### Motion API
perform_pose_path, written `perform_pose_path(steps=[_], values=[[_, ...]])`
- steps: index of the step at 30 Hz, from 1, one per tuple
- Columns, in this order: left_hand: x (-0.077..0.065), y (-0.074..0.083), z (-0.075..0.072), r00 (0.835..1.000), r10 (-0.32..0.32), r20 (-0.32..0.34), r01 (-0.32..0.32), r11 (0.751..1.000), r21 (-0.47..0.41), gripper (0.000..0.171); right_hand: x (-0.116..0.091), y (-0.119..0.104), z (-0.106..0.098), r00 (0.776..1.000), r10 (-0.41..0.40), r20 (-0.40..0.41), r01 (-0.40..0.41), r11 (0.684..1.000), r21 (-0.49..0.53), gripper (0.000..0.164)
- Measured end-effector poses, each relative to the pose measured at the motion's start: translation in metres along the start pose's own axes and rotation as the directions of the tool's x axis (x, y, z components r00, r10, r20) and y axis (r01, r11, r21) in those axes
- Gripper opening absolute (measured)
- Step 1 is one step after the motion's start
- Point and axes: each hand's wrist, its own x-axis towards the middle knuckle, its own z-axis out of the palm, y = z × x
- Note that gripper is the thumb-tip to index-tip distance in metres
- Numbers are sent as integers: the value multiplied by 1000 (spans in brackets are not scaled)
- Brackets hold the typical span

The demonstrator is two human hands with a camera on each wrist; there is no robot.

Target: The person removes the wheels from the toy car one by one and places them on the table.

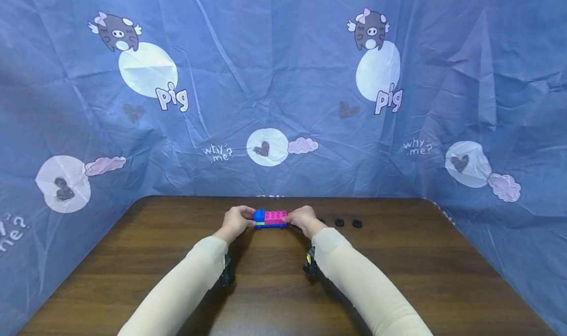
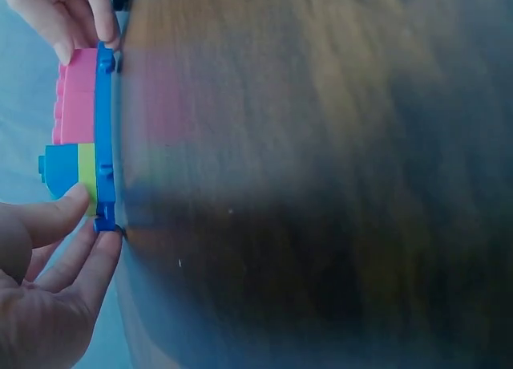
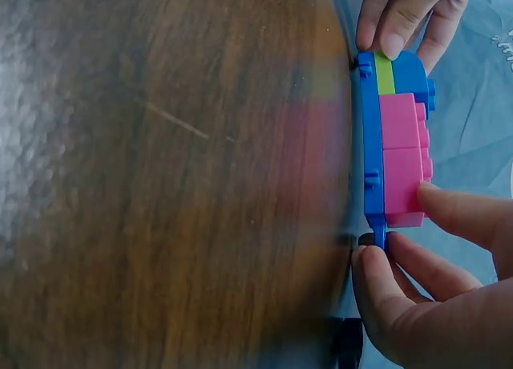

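Observation:
A toy block car (image 1: 275, 217) is held lengthwise between both hands, close above or on the table; I cannot tell which. It has a long blue base (image 3: 373, 136), pink studded blocks (image 3: 401, 172), a thin lime-green block (image 2: 88, 164) and a rounded blue block (image 2: 62, 167). My left hand (image 1: 236, 223) pinches the blue and green end, thumb on the green block. At the pink end, my right hand (image 1: 304, 219) grips, with its thumb on the pink block and fingers at the base's tip. Short blue pegs (image 3: 371, 178) stick out under the base, without wheels on the visible side.
Several small black wheels, among them one wheel (image 1: 339, 222) and another wheel (image 1: 357, 223), lie on the brown wooden table (image 1: 266, 287) to the right of my right hand. A blue printed cloth (image 1: 274, 80) hangs behind the table and along its sides.

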Motion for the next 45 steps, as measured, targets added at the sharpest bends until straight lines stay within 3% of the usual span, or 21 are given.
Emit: perform_pose_path(steps=[9,17,29,35,38,45], values=[[3,1,2,1000,-10,9,10,1000,14,28,-3,-4,1,996,-23,-83,6,980,-200,23],[4,1,4,999,-24,34,22,999,43,30,-2,-3,2,995,-16,-100,-12,963,-269,22],[0,4,-14,996,-13,90,15,1000,-17,40,-8,-17,-22,992,-125,10,125,970,-206,27],[-2,17,-26,992,16,124,-10,999,-49,40,-9,-27,-38,989,-122,84,129,988,-80,28],[-7,21,-32,989,19,148,-12,999,-48,40,-13,-30,-43,988,-111,104,118,991,-57,29],[-17,29,-43,983,97,157,-92,995,-38,39,-25,-33,-60,984,-139,111,143,989,-33,33]])
